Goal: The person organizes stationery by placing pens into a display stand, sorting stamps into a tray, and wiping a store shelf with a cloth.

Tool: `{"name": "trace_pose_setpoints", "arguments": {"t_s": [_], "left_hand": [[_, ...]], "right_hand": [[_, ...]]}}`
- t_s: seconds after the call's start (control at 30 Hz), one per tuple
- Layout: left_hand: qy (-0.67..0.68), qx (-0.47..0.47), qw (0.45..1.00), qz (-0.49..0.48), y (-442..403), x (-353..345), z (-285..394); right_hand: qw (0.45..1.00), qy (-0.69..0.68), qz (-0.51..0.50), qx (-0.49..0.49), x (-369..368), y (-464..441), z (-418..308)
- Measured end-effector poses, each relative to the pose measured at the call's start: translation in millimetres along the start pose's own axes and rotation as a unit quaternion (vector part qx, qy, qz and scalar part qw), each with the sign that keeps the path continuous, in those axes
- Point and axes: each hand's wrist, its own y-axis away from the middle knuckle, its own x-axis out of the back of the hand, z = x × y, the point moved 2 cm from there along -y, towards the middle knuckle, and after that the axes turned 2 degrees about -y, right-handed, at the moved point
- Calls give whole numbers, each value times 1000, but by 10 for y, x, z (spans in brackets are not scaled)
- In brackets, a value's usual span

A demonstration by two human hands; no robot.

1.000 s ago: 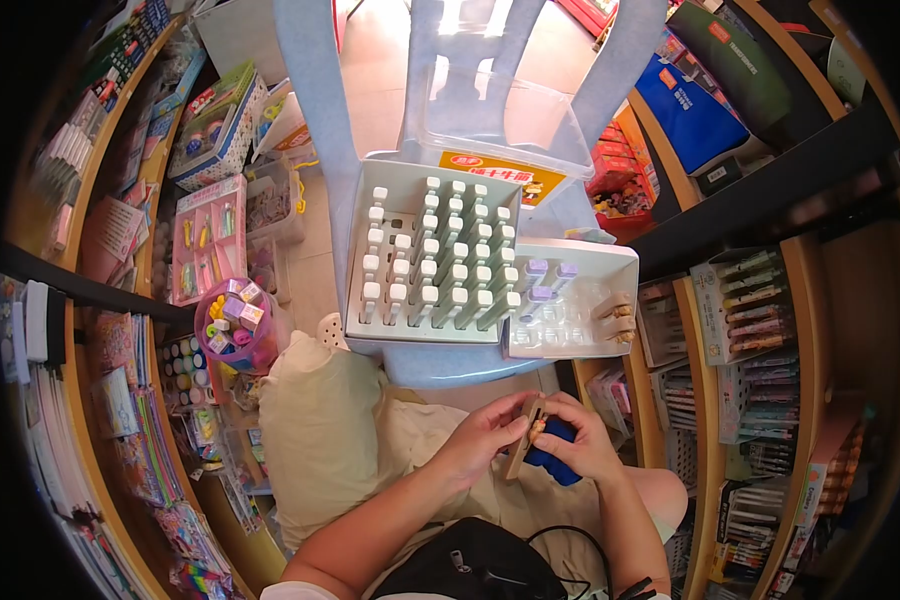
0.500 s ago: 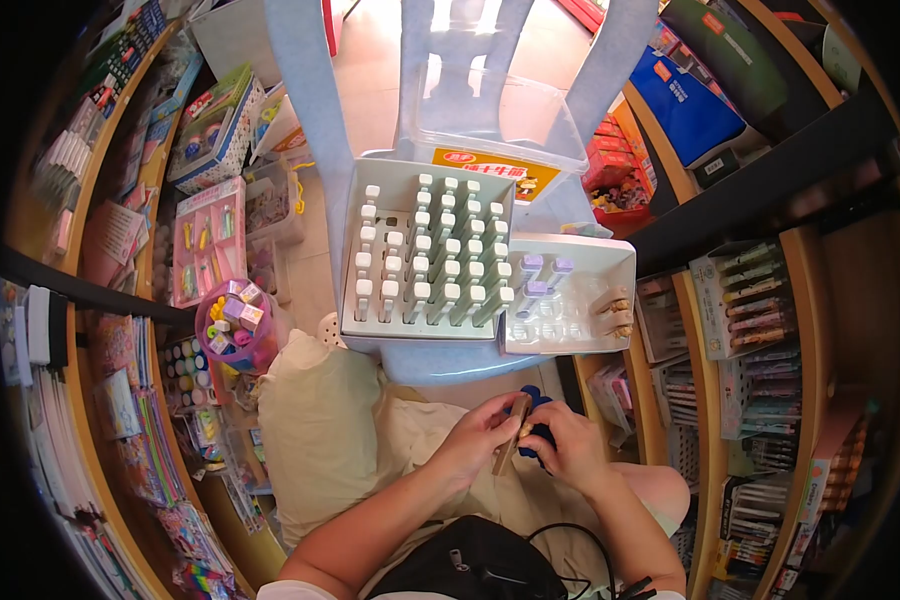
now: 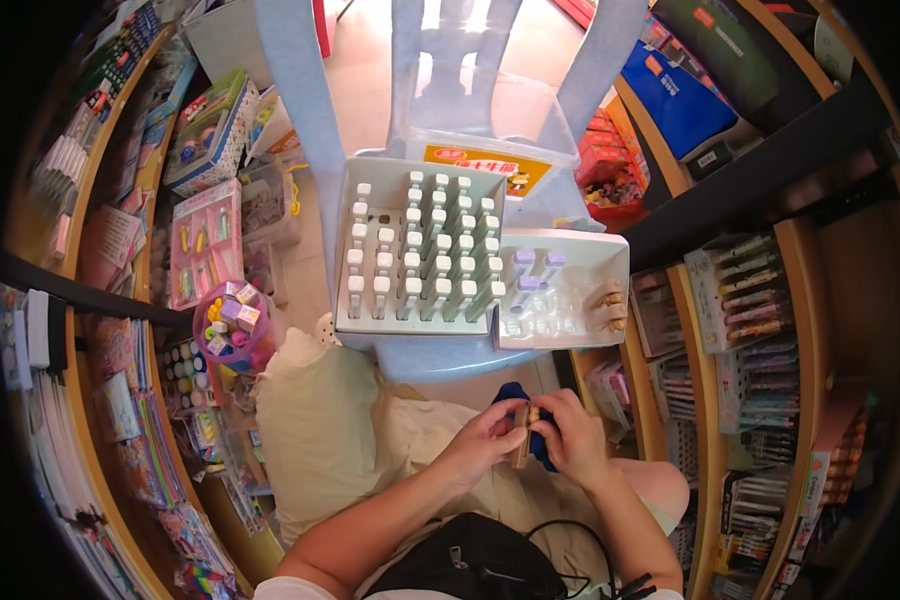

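Note:
Above my lap, both hands pinch a small flat tan piece with rounded golden bits [image 3: 523, 436]; its exact kind is too small to make out. My left hand [image 3: 478, 445] grips its left side, while the fingers of my right hand [image 3: 574, 437] close on its right side. Something dark blue [image 3: 511, 391] shows behind and between the hands, partly hidden. Ahead, on a pale blue plastic chair [image 3: 430, 366], stands a white box [image 3: 343, 322] with rows of white-capped sticks. Beside it, a white tray [image 3: 605, 252] holds a few lilac-capped sticks [image 3: 526, 282] and brown-gold pieces [image 3: 611, 308].
A clear plastic bin [image 3: 525, 105] with an orange label sits behind the box. To the left are a purple cup of small items [image 3: 210, 345] and a pink case [image 3: 182, 262]. Stocked shelves [image 3: 705, 375] rise close on both sides. A beige cushion [image 3: 310, 440] lies by my lap.
The tan piece has turned slightly, and more of its golden bits show between my fingers. My right hand has shifted a little upward. The camera view has moved slightly.

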Motion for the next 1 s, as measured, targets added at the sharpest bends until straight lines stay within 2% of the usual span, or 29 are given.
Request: {"name": "trace_pose_setpoints", "arguments": {"t_s": [0.3,0.4,0.5,0.6,0.77,0.87,1.0], "left_hand": [[42,5,999,-2,-9,-2,18],[-6,-66,998,13,-14,-30,47],[-43,-89,995,-10,14,-81,124],[-78,-49,995,-39,36,-77,120],[-101,-57,990,-82,53,-99,85],[-90,-60,991,-84,65,-106,32],[-91,-78,991,-62,79,-144,37]], "right_hand": [[1000,0,-21,-10,29,18,3],[1000,-15,-21,-16,82,15,-38],[1000,-23,-9,-16,93,58,-15],[1000,-20,8,14,118,82,-15],[998,-5,2,64,166,116,-7],[997,-10,-13,69,161,156,33],[998,-47,-15,28,167,154,24]]}}
